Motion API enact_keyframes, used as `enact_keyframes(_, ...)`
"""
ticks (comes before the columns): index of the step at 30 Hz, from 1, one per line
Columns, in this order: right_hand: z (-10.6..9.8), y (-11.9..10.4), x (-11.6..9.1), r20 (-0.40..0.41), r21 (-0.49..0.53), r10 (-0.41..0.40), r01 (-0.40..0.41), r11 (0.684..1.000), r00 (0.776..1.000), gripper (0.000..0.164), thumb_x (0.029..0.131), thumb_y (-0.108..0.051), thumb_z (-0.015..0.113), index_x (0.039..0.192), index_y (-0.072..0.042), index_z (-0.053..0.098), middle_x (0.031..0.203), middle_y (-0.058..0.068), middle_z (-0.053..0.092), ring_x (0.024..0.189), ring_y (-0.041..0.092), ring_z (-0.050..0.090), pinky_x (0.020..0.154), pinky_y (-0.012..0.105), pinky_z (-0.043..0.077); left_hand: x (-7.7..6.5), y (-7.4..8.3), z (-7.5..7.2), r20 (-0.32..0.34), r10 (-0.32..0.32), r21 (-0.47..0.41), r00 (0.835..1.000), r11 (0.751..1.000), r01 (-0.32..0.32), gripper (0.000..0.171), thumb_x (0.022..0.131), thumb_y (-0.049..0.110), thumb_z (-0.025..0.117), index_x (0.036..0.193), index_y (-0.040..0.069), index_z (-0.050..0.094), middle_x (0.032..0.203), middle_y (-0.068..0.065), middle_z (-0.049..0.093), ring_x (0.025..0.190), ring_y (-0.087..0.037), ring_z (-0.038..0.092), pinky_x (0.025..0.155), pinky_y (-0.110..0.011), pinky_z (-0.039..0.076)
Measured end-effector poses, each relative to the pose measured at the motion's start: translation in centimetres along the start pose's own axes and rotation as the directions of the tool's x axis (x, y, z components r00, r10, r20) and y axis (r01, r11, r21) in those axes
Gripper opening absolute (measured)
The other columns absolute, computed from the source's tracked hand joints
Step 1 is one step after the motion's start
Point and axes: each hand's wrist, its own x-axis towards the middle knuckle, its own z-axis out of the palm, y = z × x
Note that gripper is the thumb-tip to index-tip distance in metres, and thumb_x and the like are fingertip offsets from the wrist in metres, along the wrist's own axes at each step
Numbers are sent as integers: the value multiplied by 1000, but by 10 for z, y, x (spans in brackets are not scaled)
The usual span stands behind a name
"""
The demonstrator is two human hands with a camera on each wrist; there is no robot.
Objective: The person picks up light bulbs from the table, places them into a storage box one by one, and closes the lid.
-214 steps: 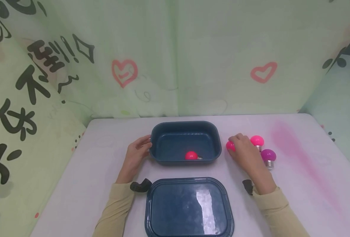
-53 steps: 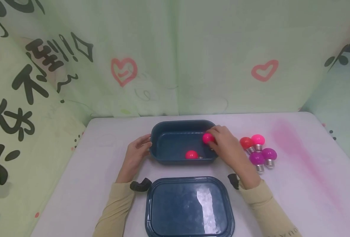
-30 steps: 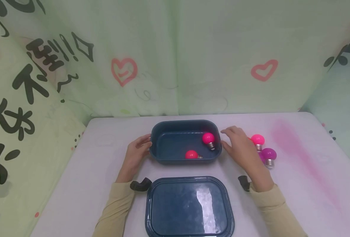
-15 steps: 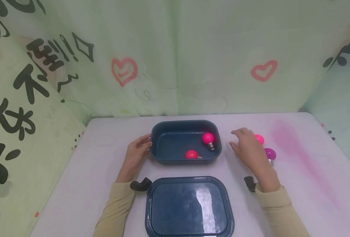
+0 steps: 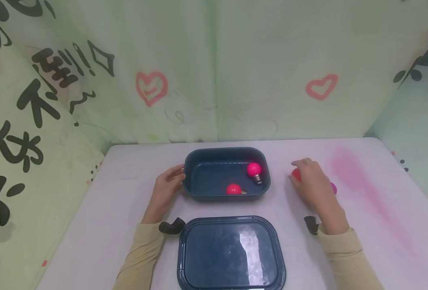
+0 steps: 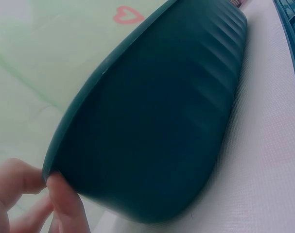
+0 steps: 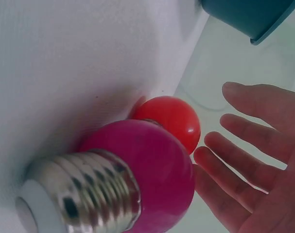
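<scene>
A dark blue plastic box (image 5: 203,196) stands on the table with a hot-pink bulb (image 5: 254,169) and a reddish-pink bulb (image 5: 233,189) lying inside. At its left end, my left hand (image 5: 167,189) pinches the rim between thumb and finger, as the left wrist view confirms on the box wall (image 6: 152,111). My right hand (image 5: 313,185) is over the bulbs right of the box, fingers spread and holding nothing. A red bulb (image 7: 174,119) and a purple bulb (image 7: 147,170) with a metal screw base lie close by its fingertips. The hand mostly hides this group in the head view.
The blue lid (image 5: 232,253) lies flat in front of the box, between my forearms. Another patch of purple bulb (image 5: 334,188) shows past the right hand. Printed green curtains (image 5: 257,80) enclose the white table (image 5: 377,225) at the back and sides.
My right hand set the hot-pink bulb into the box's right side, let go, and moved back right to the red bulb. The left hand has stayed at the rim.
</scene>
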Motion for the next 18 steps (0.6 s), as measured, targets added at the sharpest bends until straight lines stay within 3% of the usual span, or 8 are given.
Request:
enact_keyframes(10,0,6,0,42,-8,47,-47,999,998,41,89,-4,68,125,10,56,123,33,53,112,49,51,91,63,47,-4,3,1,0,14,17,1000,1000,-14,41,97,20,63,137,12,58,139,-9,58,122,-22,56,91,-26,50)
enact_keyframes(18,0,8,1,50,-23,40,-39,999,998,42,85,1,72,124,11,57,119,33,55,110,50,51,91,62,48,-2,1,0,3,17,10,1000,1000,-17,41,97,19,63,137,11,58,138,-10,58,121,-23,57,91,-26,51)
